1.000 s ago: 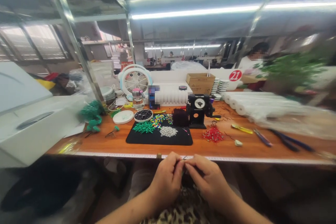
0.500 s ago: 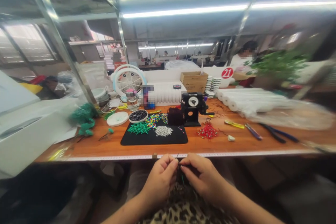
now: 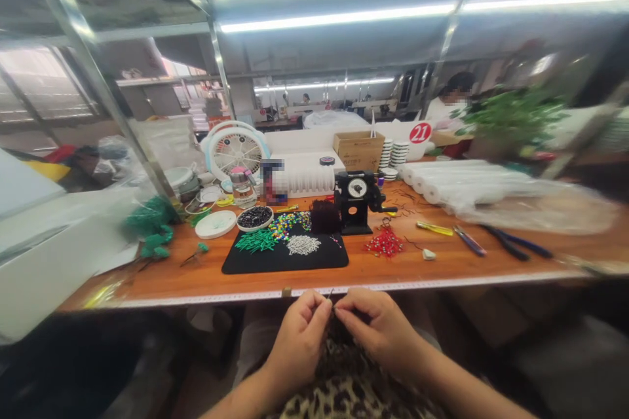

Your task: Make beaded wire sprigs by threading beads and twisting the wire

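My left hand (image 3: 303, 330) is closed, thumb and forefinger pinched on a thin dark cord (image 3: 332, 293) whose tip sticks up above the fingers. Almost touching it, my right hand (image 3: 371, 322) pinches at the same cord just to the right. Both hands are held in front of the table's near edge, above my lap. Beyond them a black mat (image 3: 255, 265) carries green tube-like pieces (image 3: 256, 241), multicoloured beads (image 3: 284, 225), silver beads (image 3: 303, 245) and a dark bundle of cords (image 3: 325, 217). What lies between the fingertips is mostly hidden.
A hand-cranked black machine (image 3: 354, 203) stands behind the mat. Red beaded pieces (image 3: 384, 243), a yellow cutter (image 3: 434, 228) and dark pliers (image 3: 515, 242) lie rightward. White rolls (image 3: 442, 183), a fan (image 3: 239, 150) and a dish of black beads (image 3: 255, 217) are farther back. A co-worker (image 3: 449, 105) sits beyond.
The view has shifted slightly. Both hands stay together at the table's edge, still pinching. A green bit that hung below my right fingers no longer shows.
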Action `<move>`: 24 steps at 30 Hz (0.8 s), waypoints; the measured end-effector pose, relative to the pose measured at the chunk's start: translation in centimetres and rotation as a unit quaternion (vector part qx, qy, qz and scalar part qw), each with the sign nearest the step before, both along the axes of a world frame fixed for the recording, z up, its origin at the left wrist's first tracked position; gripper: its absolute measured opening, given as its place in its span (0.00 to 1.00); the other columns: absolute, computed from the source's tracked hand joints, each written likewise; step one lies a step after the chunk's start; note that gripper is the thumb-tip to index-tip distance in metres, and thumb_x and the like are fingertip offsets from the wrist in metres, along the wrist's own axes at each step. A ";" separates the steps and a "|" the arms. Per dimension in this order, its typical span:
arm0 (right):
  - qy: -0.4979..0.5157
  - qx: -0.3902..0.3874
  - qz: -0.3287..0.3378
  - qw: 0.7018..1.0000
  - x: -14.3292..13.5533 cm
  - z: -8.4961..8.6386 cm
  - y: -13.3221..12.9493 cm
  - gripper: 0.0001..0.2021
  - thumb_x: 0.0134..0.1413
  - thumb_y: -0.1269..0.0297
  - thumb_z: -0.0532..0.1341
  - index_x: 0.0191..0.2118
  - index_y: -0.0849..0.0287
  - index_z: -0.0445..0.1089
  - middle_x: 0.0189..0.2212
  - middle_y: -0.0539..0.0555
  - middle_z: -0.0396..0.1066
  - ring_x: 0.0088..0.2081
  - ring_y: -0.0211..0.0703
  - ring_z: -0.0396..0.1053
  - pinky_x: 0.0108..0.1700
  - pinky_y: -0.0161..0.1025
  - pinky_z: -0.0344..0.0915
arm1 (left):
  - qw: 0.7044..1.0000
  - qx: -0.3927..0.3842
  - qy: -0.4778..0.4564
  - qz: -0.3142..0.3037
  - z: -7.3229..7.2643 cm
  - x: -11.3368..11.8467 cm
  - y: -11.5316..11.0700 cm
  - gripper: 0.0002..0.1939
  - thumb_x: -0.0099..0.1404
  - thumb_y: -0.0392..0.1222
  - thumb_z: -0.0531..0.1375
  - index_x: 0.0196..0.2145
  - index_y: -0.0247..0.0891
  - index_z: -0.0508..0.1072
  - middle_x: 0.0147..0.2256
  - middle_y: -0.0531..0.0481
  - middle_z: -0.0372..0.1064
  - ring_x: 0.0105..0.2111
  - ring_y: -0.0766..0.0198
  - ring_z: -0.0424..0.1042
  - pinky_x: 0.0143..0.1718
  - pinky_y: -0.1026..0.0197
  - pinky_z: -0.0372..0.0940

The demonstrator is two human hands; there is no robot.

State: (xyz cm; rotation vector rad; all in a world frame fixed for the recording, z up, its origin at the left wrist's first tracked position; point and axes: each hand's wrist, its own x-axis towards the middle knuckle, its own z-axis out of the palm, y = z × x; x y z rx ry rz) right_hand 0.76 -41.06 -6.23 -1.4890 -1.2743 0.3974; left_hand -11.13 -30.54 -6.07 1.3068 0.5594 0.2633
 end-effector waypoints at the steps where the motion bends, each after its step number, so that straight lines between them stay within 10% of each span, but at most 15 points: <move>1: 0.000 -0.001 0.002 1.000 0.0 0.0 0.0 0.11 0.58 0.67 0.55 0.28 0.60 0.71 0.24 0.50 0.67 0.26 0.40 0.63 0.30 0.35 0.57 | 1.000 -0.008 -0.001 0.000 0.1 0.0 0.0 0.26 0.54 0.61 0.61 0.26 0.36 0.57 0.17 0.61 0.45 0.16 0.77 0.42 0.16 0.69 0.37; 13: -0.003 0.002 0.014 1.000 0.2 -0.2 -0.2 0.09 0.58 0.67 0.55 0.32 0.60 0.71 0.27 0.52 0.69 0.29 0.42 0.66 0.32 0.35 0.59 | 0.990 -0.139 0.022 -0.003 0.8 0.5 -0.3 0.31 0.43 0.62 0.67 0.26 0.38 0.53 0.15 0.64 0.43 0.13 0.78 0.39 0.14 0.70 0.35; 24: 0.021 0.004 -0.001 1.000 -0.1 -0.3 -0.2 0.09 0.57 0.67 0.55 0.31 0.60 0.72 0.26 0.50 0.69 0.28 0.41 0.65 0.32 0.34 0.58 | 0.996 0.086 -0.005 0.002 -0.9 -0.1 0.0 0.21 0.62 0.58 0.55 0.28 0.36 0.58 0.20 0.59 0.46 0.19 0.73 0.44 0.19 0.67 0.42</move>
